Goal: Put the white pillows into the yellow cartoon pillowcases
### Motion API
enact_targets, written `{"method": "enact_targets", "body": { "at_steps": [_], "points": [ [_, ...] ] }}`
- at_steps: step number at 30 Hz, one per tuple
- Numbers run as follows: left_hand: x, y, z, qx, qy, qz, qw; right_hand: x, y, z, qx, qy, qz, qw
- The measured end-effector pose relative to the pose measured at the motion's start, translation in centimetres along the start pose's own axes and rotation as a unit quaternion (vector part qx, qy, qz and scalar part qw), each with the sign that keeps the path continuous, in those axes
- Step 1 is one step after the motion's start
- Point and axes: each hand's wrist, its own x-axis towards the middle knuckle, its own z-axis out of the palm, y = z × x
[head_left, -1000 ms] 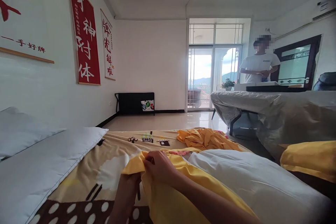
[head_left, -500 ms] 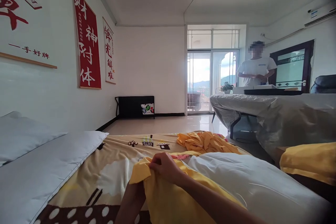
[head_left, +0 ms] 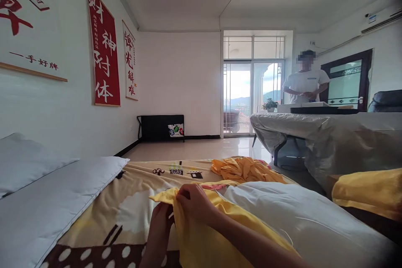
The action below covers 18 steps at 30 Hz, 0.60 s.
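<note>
In the middle of the head view, a yellow cloth (head_left: 201, 236) hangs in folds over the front of the bed. My right hand (head_left: 194, 202) pinches it near its upper edge. Just left and lower, my left hand (head_left: 161, 217) has bent fingers against the underside of the same edge; part of its grip is hidden by the cloth. A corner of the cloth sticks out to the left above that hand. Right beside the cloth lies a puffy white bedding piece (head_left: 282, 201), a thin loose thread across it.
A patterned bedspread (head_left: 135, 213) covers the bed. White pillows (head_left: 81, 192) lie left, a crumpled orange cloth (head_left: 248, 169) beyond my hands, and folded yellow fabric (head_left: 367, 192) at right. Behind a plastic-covered table (head_left: 339, 130) stands another person (head_left: 304, 83).
My left hand has come up from beneath the cloth, so its fingers now show at the edge. The cloth's corner now points further left. My right hand keeps its pinch.
</note>
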Motion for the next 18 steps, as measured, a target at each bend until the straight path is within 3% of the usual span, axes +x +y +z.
{"method": "enact_targets", "body": {
  "at_steps": [3,8,12,18],
  "points": [
    [0.0,0.7,-0.4,0.039,-0.007,0.0,0.999,-0.3,-0.1,0.1,-0.027,-0.017,-0.059,0.998],
    [-0.6,2.0,-1.1,0.027,-0.025,-0.002,0.999,1.5,1.1,-1.5,0.023,-0.135,-0.087,0.987],
    [-0.8,2.6,-1.4,0.0,-0.02,-0.031,0.999,4.3,3.1,-2.4,-0.018,-0.119,-0.066,0.991],
    [-0.9,3.5,-2.0,-0.068,-0.062,-0.037,0.995,6.8,4.9,-0.5,-0.046,-0.317,-0.042,0.947]
  ]
}}
